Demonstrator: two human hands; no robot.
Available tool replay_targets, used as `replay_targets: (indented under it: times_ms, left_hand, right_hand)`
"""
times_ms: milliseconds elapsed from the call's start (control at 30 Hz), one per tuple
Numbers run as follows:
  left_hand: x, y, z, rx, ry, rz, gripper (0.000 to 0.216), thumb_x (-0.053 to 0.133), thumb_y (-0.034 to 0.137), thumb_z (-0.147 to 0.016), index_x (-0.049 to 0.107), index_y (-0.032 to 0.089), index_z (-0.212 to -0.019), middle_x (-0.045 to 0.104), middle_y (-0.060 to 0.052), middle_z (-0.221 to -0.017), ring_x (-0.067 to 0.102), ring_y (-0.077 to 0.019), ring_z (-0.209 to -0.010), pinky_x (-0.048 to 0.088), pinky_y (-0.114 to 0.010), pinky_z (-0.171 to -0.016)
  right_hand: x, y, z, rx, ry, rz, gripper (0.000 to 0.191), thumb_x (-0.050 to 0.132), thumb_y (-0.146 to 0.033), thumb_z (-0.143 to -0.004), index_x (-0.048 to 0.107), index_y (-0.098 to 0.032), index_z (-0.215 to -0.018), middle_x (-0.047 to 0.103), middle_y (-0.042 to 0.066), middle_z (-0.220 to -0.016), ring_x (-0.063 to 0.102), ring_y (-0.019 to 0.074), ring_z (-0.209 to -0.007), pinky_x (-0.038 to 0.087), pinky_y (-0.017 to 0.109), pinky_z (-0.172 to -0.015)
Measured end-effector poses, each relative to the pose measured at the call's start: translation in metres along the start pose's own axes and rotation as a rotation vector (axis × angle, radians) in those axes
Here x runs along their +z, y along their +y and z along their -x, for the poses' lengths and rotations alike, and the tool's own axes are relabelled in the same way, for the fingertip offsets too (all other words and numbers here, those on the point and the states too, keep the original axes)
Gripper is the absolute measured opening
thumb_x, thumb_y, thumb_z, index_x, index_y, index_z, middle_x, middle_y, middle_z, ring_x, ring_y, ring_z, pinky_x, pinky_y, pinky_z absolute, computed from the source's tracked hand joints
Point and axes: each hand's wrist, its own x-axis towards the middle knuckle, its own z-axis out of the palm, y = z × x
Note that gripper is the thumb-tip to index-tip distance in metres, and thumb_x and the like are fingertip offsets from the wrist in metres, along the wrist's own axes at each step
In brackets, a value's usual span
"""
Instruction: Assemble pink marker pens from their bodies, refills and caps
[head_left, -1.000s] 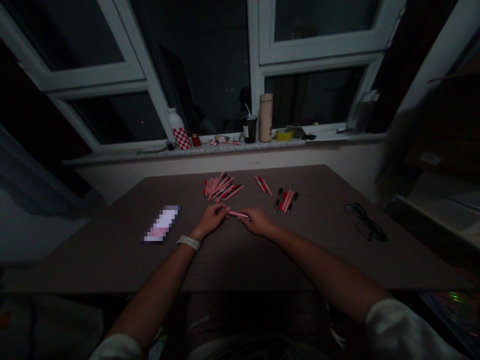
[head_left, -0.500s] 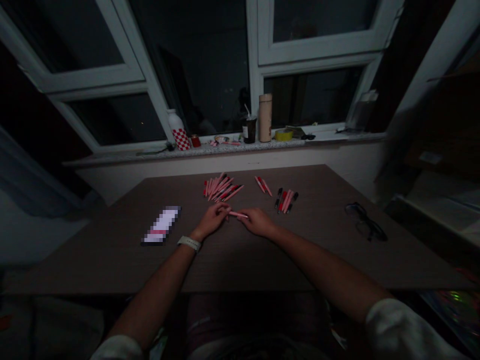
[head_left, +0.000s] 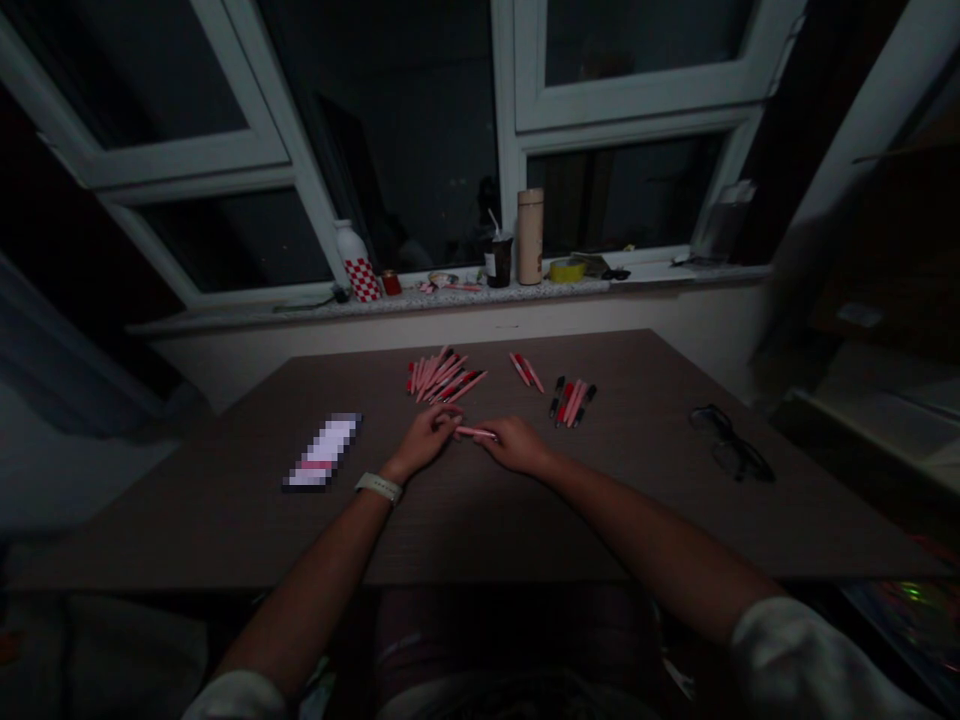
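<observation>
Pen (head_left: 475,432), pink, lay roughly crosswise between the two hands over the near-middle of the table. Left hand (head_left: 429,432) had its fingertips closed round one end, thumb and forefinger curled into a loop; right hand (head_left: 517,443) pinched the other end, its remaining fingers folded under. Grip narrow on both sides. Could not tell whether the pen touched the wood, nor whether a small part was tucked in the left fingers; light too poor.

Step in hand, as I judged it: a single pen being worked two-handed, apart from the others. Any change from this hold would have called for a steady pinch on one end while the other end was eased or let go, with little sideways swing.

Just beyond the left hand sat a loose heap of pens (head_left: 442,378), pink, red and black, overlapping. To its right, a small cluster (head_left: 534,376); farther right and nearer, a rough row (head_left: 577,402) with black ends showing.

Outward: phone (head_left: 322,452) to the left, screen lit and blurred out; glasses (head_left: 726,434) well off to the right. Behind the table (head_left: 480,540), sill (head_left: 450,299) with checked bottle (head_left: 361,275), tan flask (head_left: 530,240) and yellow roll (head_left: 567,271).
</observation>
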Motion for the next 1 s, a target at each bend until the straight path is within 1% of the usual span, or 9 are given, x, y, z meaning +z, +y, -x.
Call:
replay_targets:
  times_ms: [200,300,333,400,467,500,667,867,1000]
  left_hand:
    - [0.001,0.001,0.000,0.037,0.018,0.029,0.048,0.070,0.053,-0.083,0.066,0.015,-0.112,0.071,-0.006,-0.091,0.066,-0.0178,-0.079,0.049,-0.027,-0.073]
    - [0.001,0.003,0.000,0.010,0.021,-0.007,0.050,0.064,0.060,-0.086,0.068,0.015,-0.110,0.070,-0.004,-0.084,0.064,-0.0180,-0.076,0.048,-0.027,-0.070]
    - [0.001,0.003,0.000,-0.002,0.016,-0.035,0.052,0.059,0.063,-0.089,0.069,0.015,-0.105,0.068,-0.003,-0.078,0.063,-0.0177,-0.072,0.047,-0.026,-0.067]
    - [0.000,0.002,-0.001,-0.016,0.006,-0.100,0.058,0.047,0.069,-0.093,0.070,0.016,-0.086,0.062,-0.001,-0.064,0.058,-0.0168,-0.064,0.043,-0.026,-0.063]
    - [0.000,0.000,-0.001,-0.023,0.001,-0.153,0.067,0.038,0.072,-0.095,0.063,0.018,-0.065,0.056,0.000,-0.055,0.054,-0.0160,-0.059,0.041,-0.026,-0.061]
    - [0.001,-0.001,-0.001,-0.032,0.001,-0.167,0.069,0.037,0.073,-0.095,0.061,0.018,-0.060,0.055,0.000,-0.053,0.053,-0.0155,-0.057,0.040,-0.026,-0.059]
    - [0.001,-0.003,0.000,-0.064,-0.038,-0.156,0.066,0.044,0.074,-0.092,0.067,0.017,-0.066,0.051,0.002,-0.050,0.047,-0.0141,-0.050,0.034,-0.026,-0.052]
    - [-0.001,0.005,0.001,-0.003,-0.016,-0.201,0.060,0.050,0.067,-0.092,0.061,0.018,-0.059,0.053,0.001,-0.053,0.048,-0.0140,-0.054,0.036,-0.026,-0.057]
    - [-0.001,0.009,0.002,0.027,-0.003,-0.203,0.053,0.053,0.061,-0.092,0.063,0.017,-0.063,0.057,0.000,-0.057,0.049,-0.0141,-0.057,0.038,-0.025,-0.059]
  right_hand:
    - [0.000,-0.002,0.001,0.015,0.021,-0.017,0.036,0.048,-0.036,-0.103,0.072,-0.022,-0.126,0.077,0.010,-0.114,0.072,0.0241,-0.101,0.048,0.028,-0.083]
    - [0.000,-0.001,0.001,0.006,0.018,-0.013,0.036,0.048,-0.036,-0.103,0.072,-0.023,-0.127,0.077,0.009,-0.114,0.072,0.0239,-0.100,0.047,0.028,-0.084]
    - [0.000,-0.001,0.001,-0.002,0.015,-0.012,0.035,0.050,-0.035,-0.103,0.072,-0.023,-0.127,0.077,0.009,-0.115,0.072,0.0239,-0.102,0.047,0.029,-0.084]
    - [0.000,0.000,0.000,-0.024,0.011,-0.017,0.033,0.053,-0.033,-0.101,0.072,-0.023,-0.126,0.077,0.008,-0.116,0.071,0.0240,-0.104,0.047,0.029,-0.086]
    - [0.000,0.001,0.000,-0.044,0.020,-0.022,0.033,0.056,-0.031,-0.099,0.072,-0.023,-0.126,0.077,0.008,-0.116,0.071,0.0241,-0.104,0.047,0.029,-0.086]
    - [0.001,0.002,0.000,-0.052,0.030,-0.023,0.033,0.056,-0.030,-0.099,0.072,-0.023,-0.126,0.077,0.008,-0.116,0.071,0.0241,-0.104,0.047,0.029,-0.086]
    - [0.002,0.004,-0.001,-0.064,0.067,-0.011,0.032,0.058,-0.029,-0.098,0.073,-0.024,-0.125,0.077,0.007,-0.116,0.071,0.0240,-0.103,0.048,0.029,-0.086]
    - [0.001,0.002,0.000,-0.034,0.039,0.001,0.036,0.050,-0.037,-0.103,0.070,-0.025,-0.130,0.076,0.008,-0.119,0.071,0.0249,-0.105,0.048,0.030,-0.086]
    - [-0.001,-0.001,0.002,-0.008,0.024,0.009,0.038,0.047,-0.040,-0.105,0.070,-0.026,-0.131,0.076,0.009,-0.119,0.071,0.0248,-0.106,0.048,0.029,-0.085]
